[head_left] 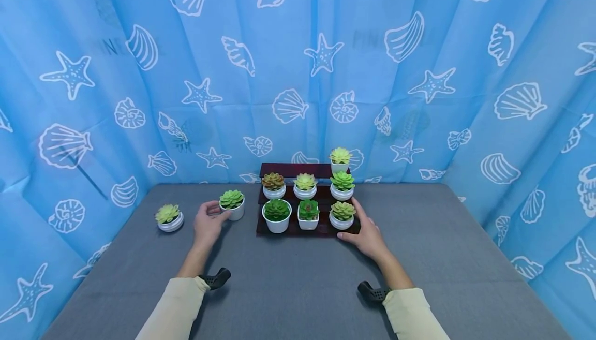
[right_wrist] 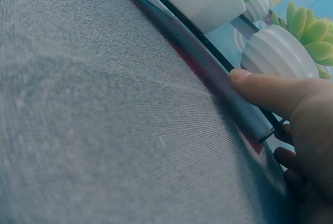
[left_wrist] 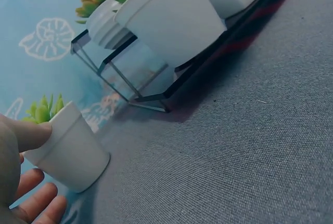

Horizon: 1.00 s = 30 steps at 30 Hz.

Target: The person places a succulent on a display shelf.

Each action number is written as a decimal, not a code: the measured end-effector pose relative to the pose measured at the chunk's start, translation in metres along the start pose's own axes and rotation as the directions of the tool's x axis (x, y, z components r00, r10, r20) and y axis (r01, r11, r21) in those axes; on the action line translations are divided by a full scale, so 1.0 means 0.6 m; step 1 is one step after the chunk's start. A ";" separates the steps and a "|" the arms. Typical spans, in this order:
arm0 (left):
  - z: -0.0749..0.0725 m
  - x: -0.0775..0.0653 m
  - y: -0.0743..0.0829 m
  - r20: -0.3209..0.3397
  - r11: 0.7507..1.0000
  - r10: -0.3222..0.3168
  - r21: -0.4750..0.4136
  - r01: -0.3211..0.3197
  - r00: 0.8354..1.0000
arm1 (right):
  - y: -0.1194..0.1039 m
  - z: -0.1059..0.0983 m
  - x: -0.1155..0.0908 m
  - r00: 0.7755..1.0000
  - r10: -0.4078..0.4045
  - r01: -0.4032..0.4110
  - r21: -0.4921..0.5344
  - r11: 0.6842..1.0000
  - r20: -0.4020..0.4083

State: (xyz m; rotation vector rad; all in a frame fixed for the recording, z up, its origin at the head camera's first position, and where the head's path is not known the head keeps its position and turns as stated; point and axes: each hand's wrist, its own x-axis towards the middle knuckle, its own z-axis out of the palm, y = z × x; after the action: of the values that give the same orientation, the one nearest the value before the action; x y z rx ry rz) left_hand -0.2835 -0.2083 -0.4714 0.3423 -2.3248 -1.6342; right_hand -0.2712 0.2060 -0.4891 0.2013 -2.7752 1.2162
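Note:
In the head view my left hand (head_left: 208, 222) holds a green potted succulent (head_left: 232, 206) in a plain white pot, left of the dark stepped stand (head_left: 320, 231). The left wrist view has the thumb (left_wrist: 35, 134) on the rim of that pot (left_wrist: 75, 151), the lower fingers curled beside it. My right hand (head_left: 369, 235) grips the stand's right front corner. Its thumb (right_wrist: 260, 83) lies on the front edge in the right wrist view, with the other fingers bent around the end. Beside it sits a yellow-green succulent (head_left: 342, 215) in a ribbed white pot.
Several potted succulents stand on the three tiers, including a dark green one (head_left: 277, 216) at front left and a pale one (head_left: 340, 159) at top right. Another succulent (head_left: 168, 218) sits on the grey tablecloth (head_left: 288, 288) at far left. A blue shell-patterned curtain (head_left: 279, 71) hangs behind.

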 end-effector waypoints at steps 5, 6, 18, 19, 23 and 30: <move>0.005 0.007 -0.004 0.026 1.000 -0.009 -0.017 0.009 1.000 | -0.001 -0.001 0.001 1.000 0.005 -0.005 0.001 1.000 0.002; 0.006 0.008 -0.005 0.028 1.000 -0.007 -0.016 0.008 1.000 | -0.001 -0.001 0.001 1.000 0.003 -0.003 0.001 1.000 0.001; 0.023 0.022 -0.004 0.087 1.000 -0.005 0.015 0.004 0.996 | 0.002 0.001 0.000 1.000 -0.007 0.007 -0.001 1.000 -0.008; 0.025 0.025 -0.004 0.096 1.000 -0.005 0.013 0.004 0.995 | 0.003 0.002 0.000 1.000 -0.005 0.005 0.000 1.000 -0.009; 0.031 0.034 -0.004 0.128 1.000 0.002 0.021 -0.005 0.992 | 0.002 0.001 0.001 1.000 0.000 0.000 0.004 1.000 -0.007; 0.040 0.044 0.001 0.147 0.999 0.017 0.038 -0.023 0.989 | 0.001 0.001 0.000 1.000 -0.002 0.002 0.004 1.000 -0.010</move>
State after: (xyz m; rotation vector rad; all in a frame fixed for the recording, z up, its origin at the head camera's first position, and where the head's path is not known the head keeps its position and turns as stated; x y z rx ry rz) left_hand -0.3169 -0.1965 -0.4763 0.2121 -2.4620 -1.6572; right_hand -0.2714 0.2061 -0.4899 0.1981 -2.7633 1.2196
